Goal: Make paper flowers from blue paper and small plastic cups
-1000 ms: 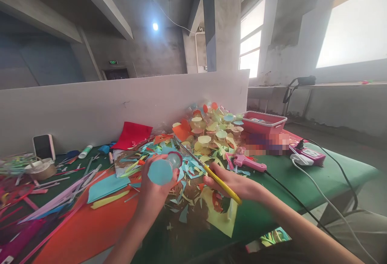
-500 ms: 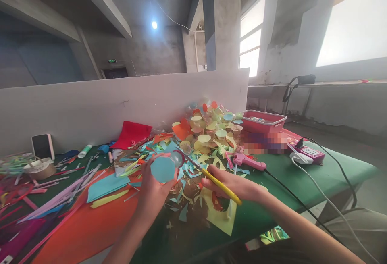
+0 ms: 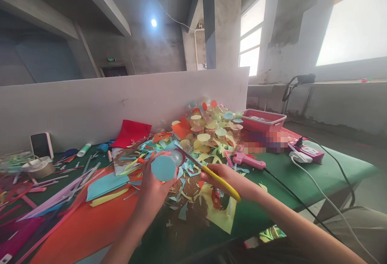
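My left hand (image 3: 155, 189) is closed around a clear plastic ball (image 3: 179, 157) that has a light-blue paper disc (image 3: 163, 168) fixed to it. The disc faces me, and its edge is cut in short straight sides. In my right hand (image 3: 232, 181) is a pair of scissors with yellow handles (image 3: 220, 180). Their metal blades reach left to the far side of the ball, beside the disc's upper edge. Blue, yellow and orange paper scraps (image 3: 193, 170) lie under both hands. A yellow sheet (image 3: 222, 215) with a hole rests below my right hand.
Behind the hands rises a heap of clear balls with paper discs (image 3: 208, 129). To the right are a pink glue gun (image 3: 248, 160), a pink basket (image 3: 264, 123) and a power strip (image 3: 310, 154) with cables. Blue paper (image 3: 107, 186), an orange sheet (image 3: 87, 219) and a phone (image 3: 41, 146) are left.
Both hands stay in nearly the same place, still holding the ball and the scissors. The scissor handles have shifted slightly, and the view has moved a little.
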Action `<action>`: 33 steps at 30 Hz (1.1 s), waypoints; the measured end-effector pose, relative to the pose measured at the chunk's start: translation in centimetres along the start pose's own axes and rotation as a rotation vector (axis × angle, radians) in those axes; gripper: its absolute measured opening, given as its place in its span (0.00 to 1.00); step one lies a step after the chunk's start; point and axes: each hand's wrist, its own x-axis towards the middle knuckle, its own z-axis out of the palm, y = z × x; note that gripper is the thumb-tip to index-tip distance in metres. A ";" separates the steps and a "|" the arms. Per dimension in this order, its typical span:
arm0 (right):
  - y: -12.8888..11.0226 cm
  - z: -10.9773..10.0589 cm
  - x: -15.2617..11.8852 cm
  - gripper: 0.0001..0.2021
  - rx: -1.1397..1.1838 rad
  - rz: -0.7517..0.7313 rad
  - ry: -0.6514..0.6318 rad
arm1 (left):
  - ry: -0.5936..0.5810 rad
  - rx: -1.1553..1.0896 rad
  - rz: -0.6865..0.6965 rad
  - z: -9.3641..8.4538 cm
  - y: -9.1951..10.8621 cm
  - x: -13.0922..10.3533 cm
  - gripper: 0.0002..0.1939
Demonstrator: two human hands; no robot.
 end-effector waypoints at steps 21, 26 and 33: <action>-0.1 -1.1 -0.7 0.23 -0.032 -0.030 -0.151 | -0.039 -0.075 0.002 0.2 -0.7 -0.2 0.21; 0.0 -1.1 -0.8 0.21 -0.105 -0.027 -0.138 | -0.044 -0.064 0.052 0.2 -0.9 -0.1 0.20; 0.7 -1.3 -0.5 0.20 -0.047 -0.041 -0.154 | -0.115 -0.086 0.032 0.2 -0.9 -0.3 0.20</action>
